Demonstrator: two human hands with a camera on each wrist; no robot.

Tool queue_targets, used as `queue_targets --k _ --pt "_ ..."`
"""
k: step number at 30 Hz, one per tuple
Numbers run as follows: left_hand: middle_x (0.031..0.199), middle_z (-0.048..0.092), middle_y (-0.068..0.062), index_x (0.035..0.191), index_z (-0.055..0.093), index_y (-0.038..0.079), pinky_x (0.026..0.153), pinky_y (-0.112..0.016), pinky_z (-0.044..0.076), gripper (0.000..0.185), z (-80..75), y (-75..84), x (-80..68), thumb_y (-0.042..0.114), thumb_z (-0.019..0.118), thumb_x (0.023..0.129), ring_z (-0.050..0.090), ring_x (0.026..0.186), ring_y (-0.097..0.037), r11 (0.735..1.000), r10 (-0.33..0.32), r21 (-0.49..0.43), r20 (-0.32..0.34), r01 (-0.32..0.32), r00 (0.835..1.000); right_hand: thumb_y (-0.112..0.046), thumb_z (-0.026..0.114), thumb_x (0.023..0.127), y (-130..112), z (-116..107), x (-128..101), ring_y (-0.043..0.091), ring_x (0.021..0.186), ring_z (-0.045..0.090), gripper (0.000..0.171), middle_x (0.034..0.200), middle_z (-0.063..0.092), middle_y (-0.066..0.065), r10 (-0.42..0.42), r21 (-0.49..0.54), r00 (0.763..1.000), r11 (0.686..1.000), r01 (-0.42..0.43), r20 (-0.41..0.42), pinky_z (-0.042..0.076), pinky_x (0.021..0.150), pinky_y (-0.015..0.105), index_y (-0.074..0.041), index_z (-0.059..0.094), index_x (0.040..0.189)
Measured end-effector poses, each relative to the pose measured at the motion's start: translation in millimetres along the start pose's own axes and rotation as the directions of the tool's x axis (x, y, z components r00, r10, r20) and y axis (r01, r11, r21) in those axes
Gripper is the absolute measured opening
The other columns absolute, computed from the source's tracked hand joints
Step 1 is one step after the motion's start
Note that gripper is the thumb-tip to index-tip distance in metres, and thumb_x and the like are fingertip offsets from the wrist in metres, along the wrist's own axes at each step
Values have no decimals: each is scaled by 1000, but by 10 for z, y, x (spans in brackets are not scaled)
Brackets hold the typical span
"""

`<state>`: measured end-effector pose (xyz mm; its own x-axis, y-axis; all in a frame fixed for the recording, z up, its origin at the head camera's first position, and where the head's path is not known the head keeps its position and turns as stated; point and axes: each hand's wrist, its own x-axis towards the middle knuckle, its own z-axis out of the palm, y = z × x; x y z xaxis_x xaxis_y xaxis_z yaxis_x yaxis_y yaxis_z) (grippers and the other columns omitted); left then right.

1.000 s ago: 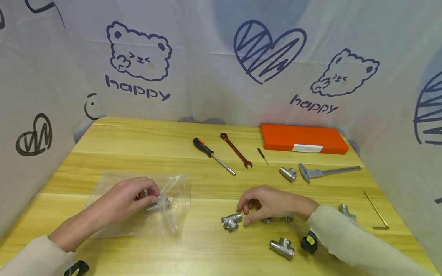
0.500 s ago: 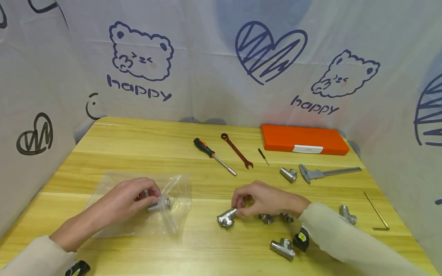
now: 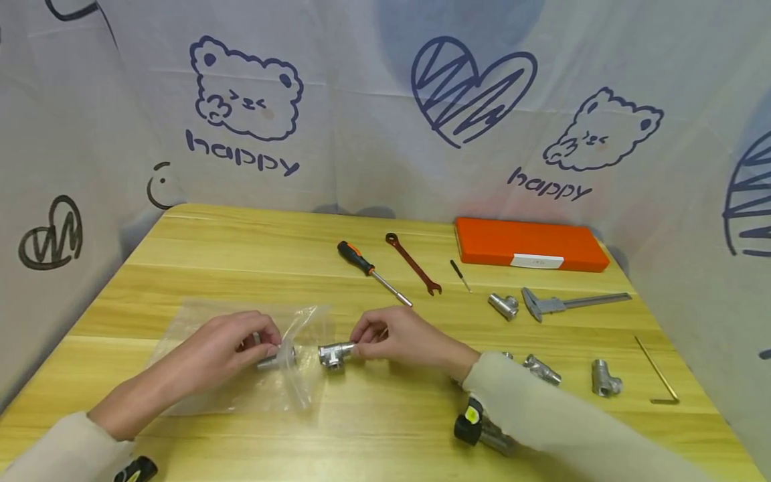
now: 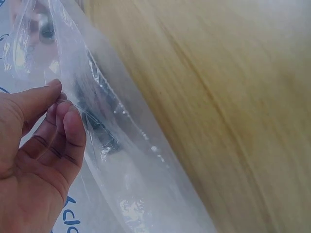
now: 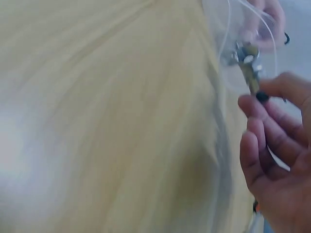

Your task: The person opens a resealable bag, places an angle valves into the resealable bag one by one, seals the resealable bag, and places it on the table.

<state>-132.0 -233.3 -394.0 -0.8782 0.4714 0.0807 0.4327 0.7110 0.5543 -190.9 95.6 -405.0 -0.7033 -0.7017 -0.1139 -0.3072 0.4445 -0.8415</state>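
My left hand (image 3: 231, 341) pinches the upper edge of a clear plastic bag (image 3: 211, 398) lying at the left of the table. Inside the bag a metal fitting (image 3: 268, 361) shows through the film, near my left fingertips. In the left wrist view, thumb and fingers meet on the film of the bag (image 4: 131, 179). My right hand (image 3: 403, 338) pinches one end of a shiny metal tee pipe fitting (image 3: 332, 355). Its other end points left, right at the bag's mouth. In the right wrist view, the tee fitting (image 5: 247, 58) overlaps the clear film.
Other metal fittings (image 3: 542, 370) lie at right, some partly hidden by the right arm. Behind are a screwdriver (image 3: 373, 271), a wrench (image 3: 414, 264), a small black-handled screwdriver (image 3: 460, 274), a caliper (image 3: 572, 301) and an orange box (image 3: 530, 241). A hex key (image 3: 656, 371) lies far right.
My right hand has taken hold of the tee fitting and carried it left, up to the bag's mouth. My left hand has stayed in place on the bag.
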Motion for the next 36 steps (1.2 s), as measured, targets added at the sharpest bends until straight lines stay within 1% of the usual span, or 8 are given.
queue_targets --k 5,11,15,18,22,27,31,36 --pt "97 70 16 105 75 20 70 -24 56 4 -4 11 3 22 77 103 61 82 3 1000 10 -5 3 -10 1000 -22 83 98 -94 221 158 2 82 69 13 91 77 -7 34 -23 997 999 -36 -65 54 79 21 -12 79 104" --pt "96 70 15 104 75 21 70 -24 56 6 -8 24 12 17 78 102 61 82 3 1000 23 -8 -6 -23 1000 -22 83 98 -249 473 326 6 78 66 12 89 78 -5 151 110 976 985 -135 -156 50 66 20 -12 80 105" --pt "98 70 15 105 74 23 70 -24 56 7 -15 22 22 16 77 103 62 82 3 1000 14 -12 8 -14 1000 -24 80 101 -315 522 385 7 89 72 22 103 82 -2 149 145 977 981 -127 -154 57 73 21 -12 81 119" --pt "99 70 15 106 74 22 71 -24 56 4 -21 23 28 19 76 104 62 83 3 1000 9 -11 9 -9 1000 -26 79 103 -324 457 355 7 96 74 28 110 82 -2 135 136 983 984 -118 -126 59 83 24 -12 79 127" --pt "97 70 15 104 75 19 70 -24 56 5 -21 20 29 23 76 104 62 83 2 1000 13 -2 -2 -13 1000 -29 79 103 -236 227 218 7 98 72 28 108 81 -3 104 55 985 994 -97 -139 59 90 29 -13 80 125" --pt "96 69 16 104 74 19 69 -24 55 5 -20 14 21 23 76 104 62 82 2 1000 1 -1 4 -1 1000 -30 78 104 -36 -260 -71 13 99 70 29 108 79 -2 70 -79 975 993 -88 -209 58 92 34 -11 79 126" --pt "96 69 16 105 74 21 68 -24 55 2 -23 5 10 20 76 104 61 81 3 1000 -8 5 5 8 1000 -31 77 104 194 -701 -368 18 100 70 32 109 79 2 98 -163 953 975 -149 -287 57 87 34 -9 78 128" --pt "96 69 16 104 74 25 68 -24 54 8 -24 -9 3 17 76 104 59 80 3 1000 -8 14 0 8 1000 -35 75 106 504 -1164 -779 22 104 69 37 112 77 4 160 -233 906 935 -267 -393 56 86 34 -8 76 131"
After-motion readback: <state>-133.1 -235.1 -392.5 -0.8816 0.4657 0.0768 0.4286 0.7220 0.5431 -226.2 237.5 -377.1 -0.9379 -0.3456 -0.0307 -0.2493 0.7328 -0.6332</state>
